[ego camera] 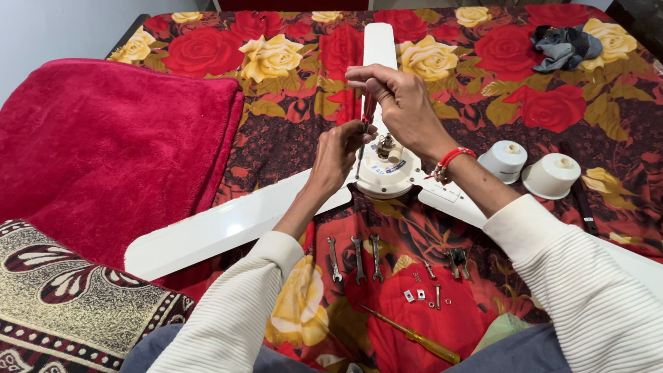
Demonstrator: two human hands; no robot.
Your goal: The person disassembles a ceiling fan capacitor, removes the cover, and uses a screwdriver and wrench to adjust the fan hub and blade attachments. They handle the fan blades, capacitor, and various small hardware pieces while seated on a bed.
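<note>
— Yellow-handled screwdriver lies nearest, down by the lap, untouched. Past it, loose screws and small plates, then three spanners side by side, with pliers to their right — all on the rose-printed cloth.

— And the hands?

— Both sit over the hub of the white ceiling fan, which lies flat in the middle of the cloth, blades spread outward. The right hand is closed around the red handle of a screwdriver, fingers pressed tight on the top of it. The left hand pinches the shaft lower down, fingertips together near the tip.

— How should the driving go, do you think?

— I'd keep the shaft upright over the screw, let the left fingers only steady it, and press down from the right palm before twisting, so the tip doesn't slip. Whether the tip is seated in a screw head I cannot tell; the left hand hides it.

— Further off?

— Two white cup-shaped covers right of the hub, a red blanket on the left, and a grey rag near the far edge.
</note>
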